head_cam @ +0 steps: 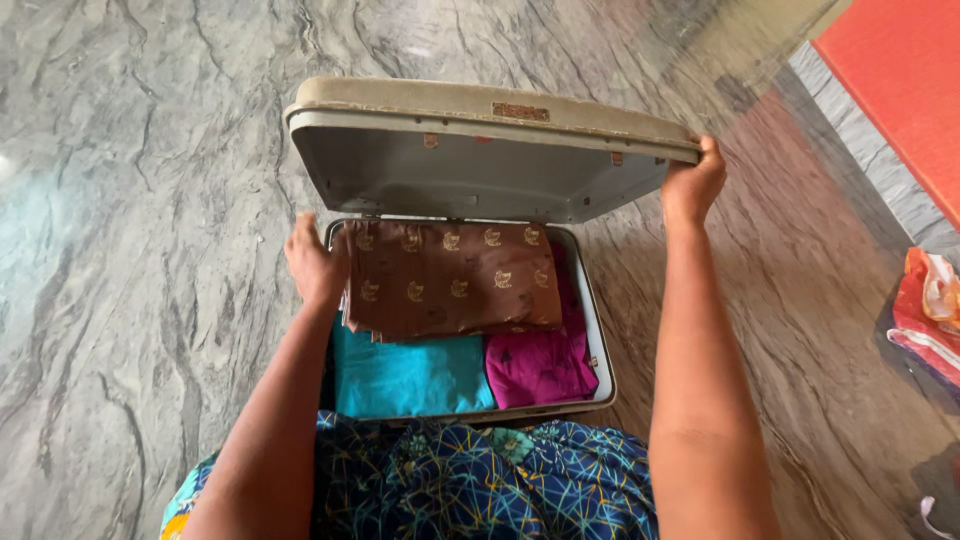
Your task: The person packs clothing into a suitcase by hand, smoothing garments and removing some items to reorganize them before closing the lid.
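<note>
A grey hard-shell suitcase (pixel 603 385) lies on the floor in front of me, its lid (pixel 480 165) raised and tilted over the case. My right hand (pixel 693 182) grips the lid's right corner. My left hand (pixel 313 265) rests on the left edge of a folded brown cloth with gold motifs (pixel 450 277), which lies on top inside the case. Under it lie a folded turquoise cloth (pixel 410 378) at the front left and a magenta cloth (pixel 543 365) at the front right.
The suitcase sits on a grey marble floor (pixel 130 250). An orange mat or bedding (pixel 900 80) lies at the far right, and an orange-and-white bag (pixel 930 315) by the right edge. My blue patterned garment (pixel 470 485) covers my lap.
</note>
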